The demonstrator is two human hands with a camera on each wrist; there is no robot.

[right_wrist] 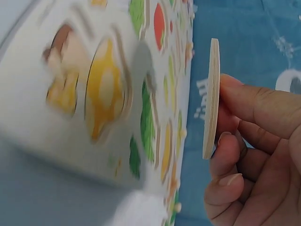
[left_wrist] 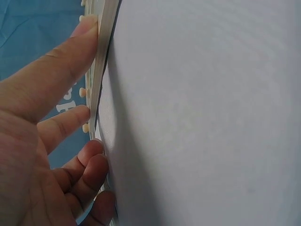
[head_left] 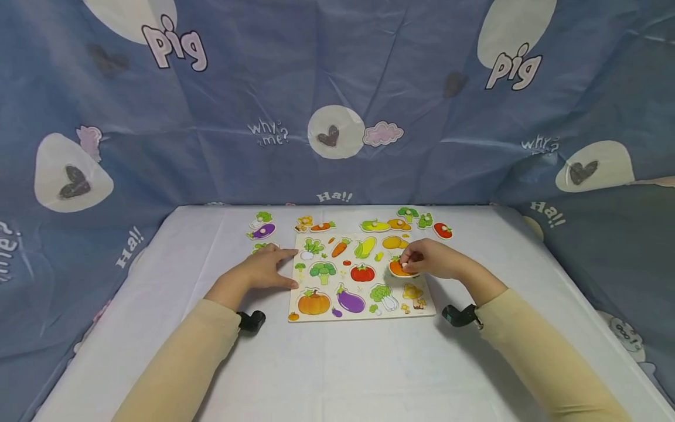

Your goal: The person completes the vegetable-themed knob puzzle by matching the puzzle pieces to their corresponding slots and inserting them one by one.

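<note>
A wooden vegetable puzzle board [head_left: 369, 316] lies flat on the table. My left hand [head_left: 263, 268] touches its left edge, with thumb and index finger spread along the side; in the left wrist view the thumb [left_wrist: 61, 70] presses against the board's wooden edge [left_wrist: 101, 61]. Over the right part of the board, my right hand [head_left: 435, 258] pinches an orange pumpkin piece [head_left: 398, 268] by its small knob. That piece appears edge-on in the right wrist view [right_wrist: 212, 101], raised above the board, its pictured face toward the hand.
Behind the board lie loose knobbed pieces: mushroom [head_left: 304, 223], carrot [head_left: 323, 227], corn [head_left: 374, 226], potato [head_left: 399, 224], broccoli [head_left: 408, 214] and tomato [head_left: 443, 231]. An eggplant piece [head_left: 262, 231] lies back left, with a green-topped piece partly behind my left hand. A blue patterned cloth [head_left: 337, 176] hangs behind the white table.
</note>
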